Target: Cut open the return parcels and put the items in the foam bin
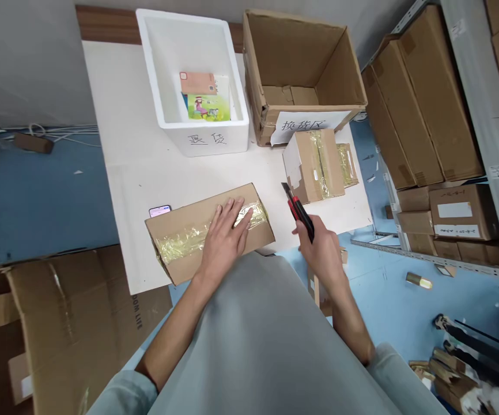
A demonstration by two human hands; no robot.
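Note:
A long cardboard box (184, 217), sealed along its top with yellowish clear tape, lies at the table's front edge. My left hand (226, 233) rests flat on its top with the fingers stretched out over the tape. In my right hand (318, 245) is a red and black utility knife (300, 214), its blade pointing up and away from me. The knife is held in the air, to the right of the long box and just in front of a smaller taped box (318, 164).
On the white table (122, 155) stand a white foam box (219, 141) holding booklets and an open carton (262, 118) with a paper sign. A phone (160, 211) lies partly behind the long box. Shelves with cartons (439, 109) rise at right; a large carton (89, 311) is lower left.

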